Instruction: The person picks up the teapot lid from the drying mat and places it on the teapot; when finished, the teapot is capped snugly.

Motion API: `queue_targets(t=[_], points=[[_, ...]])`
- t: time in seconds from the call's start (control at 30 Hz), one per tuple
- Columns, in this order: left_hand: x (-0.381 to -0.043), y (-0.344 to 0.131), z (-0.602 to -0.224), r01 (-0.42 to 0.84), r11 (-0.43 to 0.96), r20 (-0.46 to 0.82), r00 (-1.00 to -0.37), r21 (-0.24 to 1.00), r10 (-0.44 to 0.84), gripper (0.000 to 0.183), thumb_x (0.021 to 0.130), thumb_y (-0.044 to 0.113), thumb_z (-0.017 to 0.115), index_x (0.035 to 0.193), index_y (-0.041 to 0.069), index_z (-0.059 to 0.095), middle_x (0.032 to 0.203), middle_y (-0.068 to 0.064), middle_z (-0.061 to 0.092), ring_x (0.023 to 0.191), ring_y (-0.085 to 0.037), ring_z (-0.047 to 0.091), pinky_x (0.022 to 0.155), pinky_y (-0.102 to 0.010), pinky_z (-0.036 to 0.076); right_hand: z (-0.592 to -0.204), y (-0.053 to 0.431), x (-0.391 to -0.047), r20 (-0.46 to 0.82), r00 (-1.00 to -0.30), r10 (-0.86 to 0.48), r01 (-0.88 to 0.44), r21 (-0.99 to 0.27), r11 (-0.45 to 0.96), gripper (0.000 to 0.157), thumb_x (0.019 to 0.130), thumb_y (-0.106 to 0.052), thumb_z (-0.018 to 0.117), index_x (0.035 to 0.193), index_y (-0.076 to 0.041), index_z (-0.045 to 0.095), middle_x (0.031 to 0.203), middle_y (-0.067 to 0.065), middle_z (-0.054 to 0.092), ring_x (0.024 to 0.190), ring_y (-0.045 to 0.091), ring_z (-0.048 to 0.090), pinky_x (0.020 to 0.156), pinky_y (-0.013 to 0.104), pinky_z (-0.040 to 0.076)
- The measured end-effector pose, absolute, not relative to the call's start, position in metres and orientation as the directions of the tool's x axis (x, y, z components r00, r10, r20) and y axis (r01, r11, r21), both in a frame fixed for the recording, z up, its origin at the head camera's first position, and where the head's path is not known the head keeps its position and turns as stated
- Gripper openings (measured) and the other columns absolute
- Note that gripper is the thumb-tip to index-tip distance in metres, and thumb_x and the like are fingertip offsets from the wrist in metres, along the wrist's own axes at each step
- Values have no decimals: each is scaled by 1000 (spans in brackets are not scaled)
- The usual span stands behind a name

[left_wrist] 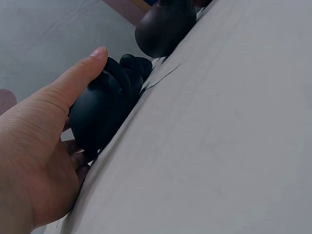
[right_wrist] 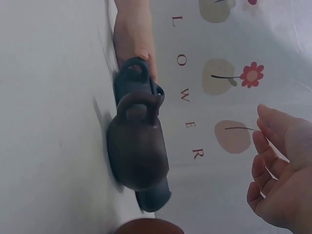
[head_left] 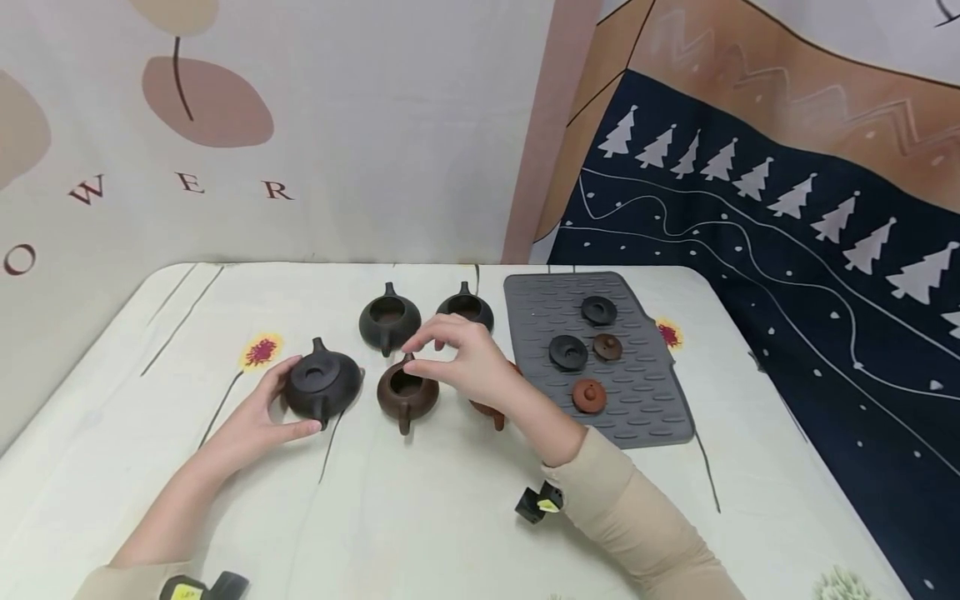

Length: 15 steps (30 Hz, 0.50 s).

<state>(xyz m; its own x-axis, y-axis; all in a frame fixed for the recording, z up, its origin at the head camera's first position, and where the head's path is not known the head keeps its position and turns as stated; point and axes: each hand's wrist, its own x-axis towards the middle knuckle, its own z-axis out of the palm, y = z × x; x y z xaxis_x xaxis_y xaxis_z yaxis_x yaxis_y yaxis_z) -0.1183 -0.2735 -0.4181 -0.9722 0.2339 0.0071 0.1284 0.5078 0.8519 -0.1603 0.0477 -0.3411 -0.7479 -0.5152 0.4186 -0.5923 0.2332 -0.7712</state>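
My left hand (head_left: 258,421) holds a black teapot (head_left: 337,383) from its left side, thumb by the handle, fingers round the far side. The teapot's lid (head_left: 315,372) sits on top. In the left wrist view the thumb (left_wrist: 80,75) lies along the pot's upper edge. Raised over the middle of the group, my right hand (head_left: 468,362) has thumb and forefinger spread apart with nothing between them. Below its fingertips stands a lidless brown teapot (head_left: 405,408). A reddish clay teapot (head_left: 487,411) is mostly hidden under the right hand.
Two lidless black teapots, one at the back left (head_left: 378,321) and one at the back right (head_left: 474,308), stand behind the brown one. On the right, a grey mat (head_left: 637,425) bears two black lids (head_left: 598,311), a brown lid (head_left: 607,347) and a reddish lid (head_left: 589,396).
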Motion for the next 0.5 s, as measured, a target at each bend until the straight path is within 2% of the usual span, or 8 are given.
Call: queue_targets(t=[0.13, 0.23, 0.33, 0.43, 0.5], points=[[-119, -274, -418, 130, 514, 7, -972, 848, 233, 103, 76, 13, 82, 153, 7, 13, 151, -27, 23, 133, -51, 24, 104, -67, 13, -340, 61, -157, 446, -743, -499, -605, -767, 215, 16, 81, -11, 78, 97, -10, 74, 94, -8, 63, 87, 10, 51, 77, 35, 47], [-119, -274, -417, 129, 521, 6, -973, 844, 232, 103, 76, 14, 82, 153, 7, 13, 151, -27, 23, 133, -51, 24, 104, -67, 13, -339, 71, -154, 458, -740, -493, -614, -759, 216, 16, 81, -8, 78, 96, -9, 74, 95, -6, 64, 85, 10, 51, 74, 35, 48], [-119, -274, -417, 128, 523, 4, -973, 843, 231, 103, 76, 14, 82, 153, 7, 13, 150, -27, 23, 133, -51, 24, 104, -67, 14, -340, 82, -152, 458, -739, -494, -618, -752, 228, 16, 81, -7, 77, 97, -8, 74, 95, -5, 65, 84, 11, 51, 67, 32, 48], [-118, -274, -417, 124, 523, 1, -973, 843, 229, 103, 76, 14, 82, 152, 7, 14, 150, -27, 23, 133, -50, 24, 104, -67, 14, -342, 93, -149, 447, -751, -486, -607, -757, 241, 15, 82, -9, 77, 97, -10, 74, 95, -3, 64, 81, 14, 49, 62, 34, 46], [-118, -274, -418, 124, 522, 1, -973, 844, 229, 103, 76, 14, 82, 152, 7, 14, 150, -27, 24, 133, -50, 24, 104, -67, 14, -343, 101, -148, 446, -757, -477, -601, -762, 242, 15, 82, -9, 77, 96, -11, 74, 95, -3, 64, 81, 17, 50, 62, 36, 46]])
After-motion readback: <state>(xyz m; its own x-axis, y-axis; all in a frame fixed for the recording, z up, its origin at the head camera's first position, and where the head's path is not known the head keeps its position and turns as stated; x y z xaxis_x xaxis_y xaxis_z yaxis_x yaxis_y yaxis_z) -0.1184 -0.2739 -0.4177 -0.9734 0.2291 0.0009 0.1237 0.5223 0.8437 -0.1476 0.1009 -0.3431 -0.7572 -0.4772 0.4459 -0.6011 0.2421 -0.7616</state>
